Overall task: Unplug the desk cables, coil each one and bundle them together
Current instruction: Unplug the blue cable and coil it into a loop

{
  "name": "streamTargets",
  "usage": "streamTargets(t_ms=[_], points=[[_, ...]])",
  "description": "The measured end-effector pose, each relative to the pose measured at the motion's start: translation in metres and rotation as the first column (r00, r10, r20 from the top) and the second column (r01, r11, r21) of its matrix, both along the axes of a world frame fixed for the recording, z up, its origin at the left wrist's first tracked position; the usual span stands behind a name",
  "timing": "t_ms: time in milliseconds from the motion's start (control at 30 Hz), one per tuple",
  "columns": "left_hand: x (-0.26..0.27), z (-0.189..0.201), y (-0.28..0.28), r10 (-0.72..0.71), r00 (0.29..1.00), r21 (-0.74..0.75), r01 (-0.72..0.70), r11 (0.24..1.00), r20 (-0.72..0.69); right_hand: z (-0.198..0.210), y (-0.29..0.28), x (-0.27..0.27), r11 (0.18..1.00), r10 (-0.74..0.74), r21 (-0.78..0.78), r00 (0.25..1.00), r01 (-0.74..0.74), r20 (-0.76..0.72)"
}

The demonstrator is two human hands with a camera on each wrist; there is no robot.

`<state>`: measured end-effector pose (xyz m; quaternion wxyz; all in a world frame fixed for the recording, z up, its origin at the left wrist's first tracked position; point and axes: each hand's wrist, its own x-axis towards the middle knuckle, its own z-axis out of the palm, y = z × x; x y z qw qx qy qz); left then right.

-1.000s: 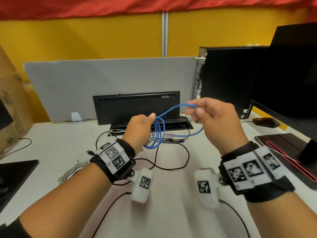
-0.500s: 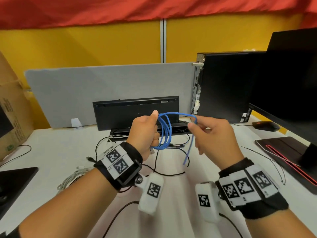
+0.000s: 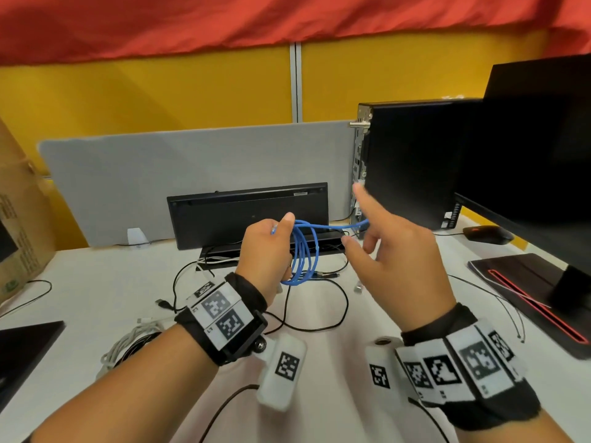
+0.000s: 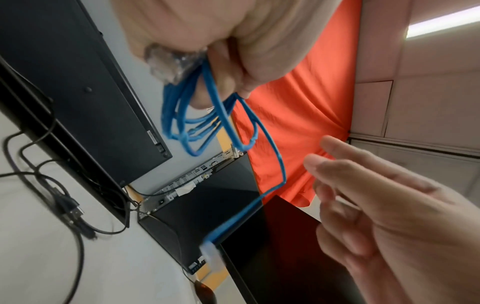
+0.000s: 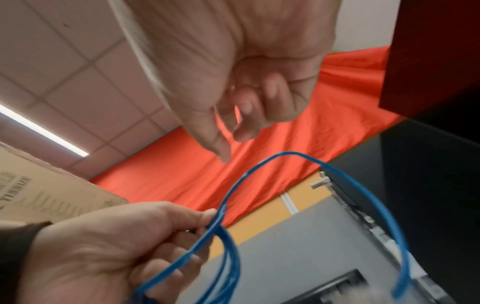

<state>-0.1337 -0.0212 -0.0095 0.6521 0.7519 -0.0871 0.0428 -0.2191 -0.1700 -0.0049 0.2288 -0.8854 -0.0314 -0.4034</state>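
My left hand (image 3: 271,244) grips a coil of blue network cable (image 3: 303,254) in several loops, held above the desk in front of the upright keyboard. The left wrist view shows one clear plug (image 4: 168,61) tucked against that palm with the loops (image 4: 182,115) hanging below. The cable's loose tail (image 3: 363,223) arcs to the right and ends in a blurred clear plug (image 4: 210,254) in mid-air. My right hand (image 3: 377,247) is beside the tail with spread fingers and holds nothing. In the right wrist view its fingers (image 5: 244,115) hang above the blue arc (image 5: 285,154).
Loose black cables (image 3: 319,327) and a white cable bundle (image 3: 131,340) lie on the white desk (image 3: 96,282). Behind stand a black keyboard (image 3: 249,215), a grey partition (image 3: 160,174) and a PC tower (image 3: 412,161). Monitor (image 3: 537,155), mouse (image 3: 487,235) and mat (image 3: 527,282) sit right, cardboard box (image 3: 19,219) left.
My right hand has let go of the blue cable and opened, lifting its index finger. The tail now swings free to the right. The left hand still holds the coil.
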Motion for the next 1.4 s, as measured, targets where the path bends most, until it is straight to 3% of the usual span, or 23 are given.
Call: streamTargets(t_ms=[100, 267, 333, 400, 433, 467, 533, 567, 600, 633, 700, 800, 833, 933, 1067, 1133, 1267, 1300, 1333, 1400], points=[[-0.001, 0.000, -0.001, -0.007, 1.000, -0.015, 0.007, 1.000, 0.008, 0.004, 0.005, 0.005, 0.992, -0.023, -0.121, 1.000, 0.022, -0.003], [-0.010, 0.003, -0.004, -0.157, 0.985, -0.147, 0.146, 0.978, -0.072, -0.007, 0.000, 0.017, 0.994, -0.046, -0.095, 0.998, 0.049, 0.031], [-0.013, 0.004, -0.004, -0.257, 0.960, -0.246, 0.225, 0.943, -0.108, -0.012, -0.003, 0.023, 0.998, -0.032, -0.053, 0.999, 0.033, 0.026], [-0.015, 0.004, -0.004, -0.333, 0.935, -0.323, 0.280, 0.904, -0.123, -0.018, -0.005, 0.028, 0.989, 0.038, 0.143, 0.999, -0.035, -0.020], [-0.016, 0.003, -0.005, -0.360, 0.924, -0.350, 0.297, 0.888, -0.128, -0.021, -0.004, 0.030, 0.945, 0.112, 0.315, 0.992, -0.089, -0.055], [-0.017, 0.003, -0.005, -0.381, 0.915, -0.374, 0.310, 0.874, -0.131, -0.023, -0.002, 0.032, 0.849, 0.212, 0.507, 0.975, -0.147, -0.072], [-0.017, 0.002, -0.008, -0.406, 0.905, -0.410, 0.325, 0.852, -0.127, -0.024, 0.004, 0.032, 0.506, 0.435, 0.837, 0.900, -0.208, -0.039], [-0.017, 0.001, -0.009, -0.411, 0.903, -0.414, 0.329, 0.849, -0.124, -0.023, 0.007, 0.031, 0.329, 0.530, 0.921, 0.848, -0.207, 0.001], [-0.018, 0.001, -0.009, -0.411, 0.903, -0.414, 0.330, 0.848, -0.123, -0.022, 0.008, 0.029, 0.218, 0.596, 0.955, 0.802, -0.203, 0.034], [-0.018, 0.000, -0.010, -0.410, 0.904, -0.413, 0.330, 0.849, -0.120, -0.022, 0.007, 0.028, 0.188, 0.633, 0.959, 0.772, -0.214, 0.049], [-0.018, 0.001, -0.010, -0.404, 0.908, -0.414, 0.327, 0.850, -0.112, -0.022, 0.007, 0.026, 0.259, 0.644, 0.926, 0.763, -0.276, 0.047], [-0.015, 0.000, -0.010, -0.399, 0.912, -0.434, 0.323, 0.841, -0.095, -0.022, 0.010, 0.025, 0.490, 0.572, 0.801, 0.820, -0.344, 0.003], [-0.013, -0.001, -0.011, -0.403, 0.911, -0.444, 0.325, 0.835, -0.091, -0.023, 0.012, 0.025, 0.531, 0.549, 0.767, 0.836, -0.360, 0.011], [-0.011, -0.004, -0.013, -0.430, 0.899, -0.435, 0.357, 0.827, -0.080, -0.022, 0.014, 0.026, 0.552, 0.453, 0.753, 0.887, -0.359, 0.091], [-0.008, -0.008, -0.015, -0.421, 0.904, -0.395, 0.361, 0.845, -0.074, -0.020, 0.017, 0.027, 0.473, 0.393, 0.811, 0.906, -0.345, 0.157], [-0.006, -0.009, -0.015, -0.416, 0.907, -0.371, 0.365, 0.854, -0.065, -0.020, 0.018, 0.027, 0.341, 0.424, 0.877, 0.888, -0.338, 0.178], [-0.002, -0.008, -0.015, -0.450, 0.891, -0.344, 0.404, 0.847, -0.061, -0.017, 0.018, 0.028, -0.199, 0.538, 0.920, 0.747, -0.339, 0.391], [-0.001, -0.008, -0.015, -0.466, 0.882, -0.346, 0.418, 0.840, -0.067, -0.016, 0.019, 0.028, -0.297, 0.555, 0.899, 0.708, -0.322, 0.436], [0.000, -0.008, -0.015, -0.482, 0.873, -0.345, 0.432, 0.833, -0.071, -0.015, 0.021, 0.027, -0.348, 0.575, 0.887, 0.679, -0.302, 0.457], [0.001, -0.009, -0.014, -0.491, 0.869, -0.307, 0.451, 0.838, -0.066, -0.012, 0.023, 0.028, -0.321, 0.626, 0.910, 0.662, -0.263, 0.412]])
